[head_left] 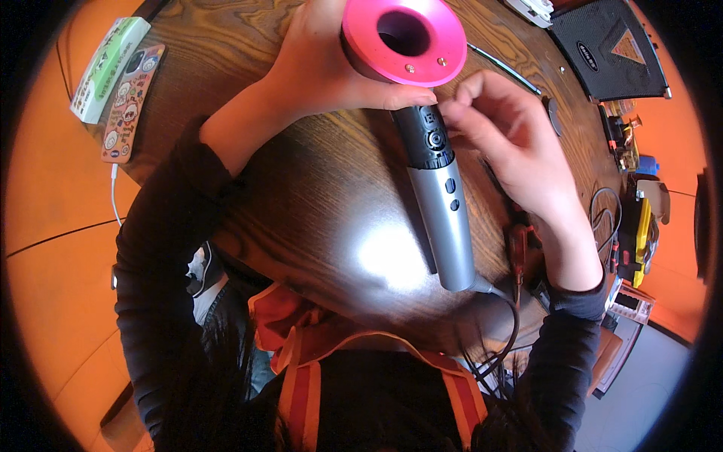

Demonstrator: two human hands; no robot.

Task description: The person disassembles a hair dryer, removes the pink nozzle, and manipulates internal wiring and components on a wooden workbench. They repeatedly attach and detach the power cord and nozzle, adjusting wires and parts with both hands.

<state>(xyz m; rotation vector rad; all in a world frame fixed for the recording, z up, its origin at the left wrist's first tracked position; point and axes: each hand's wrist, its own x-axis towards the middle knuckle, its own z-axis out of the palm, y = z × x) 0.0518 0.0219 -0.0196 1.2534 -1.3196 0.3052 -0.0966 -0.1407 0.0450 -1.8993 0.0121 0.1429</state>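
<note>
A hair dryer (444, 218) with a round pink head (452, 38) and a grey handle lies tilted over the dark wooden table. The grey sleeve sits lower on the handle, baring a black inner section (423, 135) below the head. My left hand (324, 68) is closed around the head's left side, its thumb along the lower rim. Beside the black section, my right hand (520, 143) has its fingers curled, thumb and forefinger brought together near the neck. Whatever sits between those fingertips, if anything, cannot be made out. A cord (512, 301) runs from the handle's lower end.
At the left table edge lie a phone (132, 105) in a patterned case, plugged into a white cable, and a green-and-white box (109, 68). A thin rod (504, 68) and a black case (610, 49) are at the far right. Several tools and cables crowd the right edge.
</note>
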